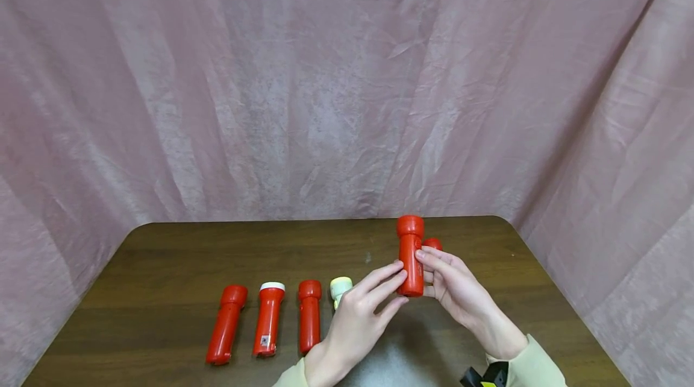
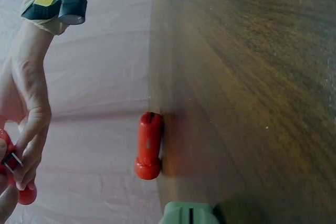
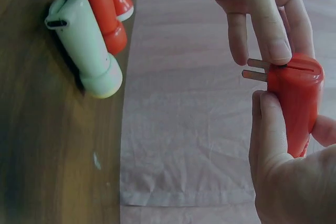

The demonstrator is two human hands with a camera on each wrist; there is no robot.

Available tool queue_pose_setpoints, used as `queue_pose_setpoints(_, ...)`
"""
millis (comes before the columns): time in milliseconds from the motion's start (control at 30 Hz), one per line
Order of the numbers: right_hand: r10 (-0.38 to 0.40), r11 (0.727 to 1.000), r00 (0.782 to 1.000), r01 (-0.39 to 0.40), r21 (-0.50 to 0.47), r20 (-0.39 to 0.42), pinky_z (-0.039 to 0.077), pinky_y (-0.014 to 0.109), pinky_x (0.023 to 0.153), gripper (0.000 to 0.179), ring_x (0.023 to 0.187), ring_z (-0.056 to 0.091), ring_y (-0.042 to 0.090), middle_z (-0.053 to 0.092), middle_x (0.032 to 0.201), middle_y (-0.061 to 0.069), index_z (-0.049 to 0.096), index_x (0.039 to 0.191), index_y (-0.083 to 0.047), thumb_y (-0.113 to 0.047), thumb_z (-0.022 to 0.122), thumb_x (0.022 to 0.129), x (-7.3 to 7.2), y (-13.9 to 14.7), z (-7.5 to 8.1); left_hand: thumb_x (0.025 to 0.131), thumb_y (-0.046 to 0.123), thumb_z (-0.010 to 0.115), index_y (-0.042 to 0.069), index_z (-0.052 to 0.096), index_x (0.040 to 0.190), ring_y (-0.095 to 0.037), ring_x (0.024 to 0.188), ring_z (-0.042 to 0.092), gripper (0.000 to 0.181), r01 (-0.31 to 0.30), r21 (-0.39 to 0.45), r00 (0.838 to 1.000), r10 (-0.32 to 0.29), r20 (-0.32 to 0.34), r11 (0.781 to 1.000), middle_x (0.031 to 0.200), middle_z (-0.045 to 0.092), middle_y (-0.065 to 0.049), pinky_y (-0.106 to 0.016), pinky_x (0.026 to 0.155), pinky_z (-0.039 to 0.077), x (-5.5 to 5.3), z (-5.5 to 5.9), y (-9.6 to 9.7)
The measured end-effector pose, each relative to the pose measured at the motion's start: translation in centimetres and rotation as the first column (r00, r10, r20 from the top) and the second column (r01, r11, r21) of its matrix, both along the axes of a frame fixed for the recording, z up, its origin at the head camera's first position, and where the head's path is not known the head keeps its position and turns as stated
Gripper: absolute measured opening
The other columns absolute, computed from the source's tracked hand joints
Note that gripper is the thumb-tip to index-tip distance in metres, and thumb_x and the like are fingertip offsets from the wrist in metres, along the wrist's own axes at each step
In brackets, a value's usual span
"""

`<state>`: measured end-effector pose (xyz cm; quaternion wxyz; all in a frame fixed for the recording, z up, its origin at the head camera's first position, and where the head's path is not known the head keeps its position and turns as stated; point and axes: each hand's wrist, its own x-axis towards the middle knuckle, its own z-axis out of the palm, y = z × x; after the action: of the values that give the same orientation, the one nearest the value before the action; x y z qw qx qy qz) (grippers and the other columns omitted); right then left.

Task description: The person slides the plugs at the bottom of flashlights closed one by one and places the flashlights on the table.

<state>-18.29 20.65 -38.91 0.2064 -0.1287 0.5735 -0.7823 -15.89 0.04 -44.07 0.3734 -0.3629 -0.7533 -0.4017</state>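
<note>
A red flashlight (image 1: pixel 411 257) is held up over the table between both hands, its wide head at the top in the head view. My right hand (image 1: pixel 461 290) grips its body from the right, thumb near the side switch. My left hand (image 1: pixel 360 314) pinches its lower end from the left. In the right wrist view, two metal plug prongs (image 3: pixel 256 72) stick out sideways from the base, with the left thumb pressed beside them. The left wrist view shows this held flashlight only in part, at the left edge.
On the brown table (image 1: pixel 179 266) lie a red flashlight (image 1: pixel 225 327), a white-rimmed red flashlight (image 1: pixel 268 317), another red flashlight (image 1: pixel 309 317) and a pale green flashlight (image 3: pixel 86 43). One more red flashlight (image 2: pixel 149 142) lies behind the right hand. Pink curtain (image 1: pixel 325 85) hangs around the table.
</note>
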Motion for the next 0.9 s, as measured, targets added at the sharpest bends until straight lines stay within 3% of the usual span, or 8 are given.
queue_pose_setpoints(167,0.053,0.998,0.999,-0.053,-0.015,-0.012,0.065,0.029,0.089,0.031,0.1,0.078,0.007,0.081,0.112,-0.007,0.07,0.119,-0.018,-0.014,0.04,0.113,0.5,0.0,-0.2,0.079,0.009,0.091,0.007,0.077,0.123,-0.017,0.117,0.076,0.047,0.008,-0.056,1.0,-0.007,0.026,0.998,0.129,0.076,-0.005,-0.018,0.101,0.057,0.5,0.6,-0.7)
queue_pose_setpoints(533,0.081,0.993,0.997,-0.08,-0.085,0.007,0.065,0.029,0.09,0.032,0.102,0.078,0.008,0.081,0.111,-0.006,0.07,0.119,-0.017,-0.011,0.039,0.112,1.0,-0.2,-1.1,0.076,0.011,0.093,0.009,0.078,0.122,-0.015,0.113,0.078,0.049,0.013,-0.128,0.999,-0.018,-0.04,0.992,0.127,0.078,-0.004,-0.019,0.098,0.059,0.4,0.4,-1.5)
queue_pose_setpoints(767,0.097,0.988,0.995,-0.1,-0.12,-0.03,0.065,0.031,0.091,0.037,0.103,0.079,0.009,0.081,0.116,-0.003,0.071,0.124,-0.015,-0.008,0.037,0.112,1.3,-0.6,-1.4,0.075,0.011,0.092,0.008,0.077,0.124,-0.017,0.112,0.078,0.051,0.003,-0.156,0.989,-0.026,-0.145,0.988,0.126,0.079,-0.006,-0.021,0.098,0.059,0.3,0.4,-1.8)
queue_pose_setpoints(900,0.092,0.988,0.995,-0.094,-0.12,-0.025,0.065,0.03,0.09,0.035,0.101,0.079,0.009,0.081,0.113,-0.003,0.07,0.124,-0.015,-0.008,0.037,0.112,1.3,-0.8,-1.4,0.075,0.011,0.092,0.008,0.078,0.123,-0.018,0.111,0.078,0.05,-0.006,-0.152,0.985,-0.02,-0.169,0.988,0.125,0.079,-0.006,-0.021,0.097,0.06,0.3,0.4,-2.0)
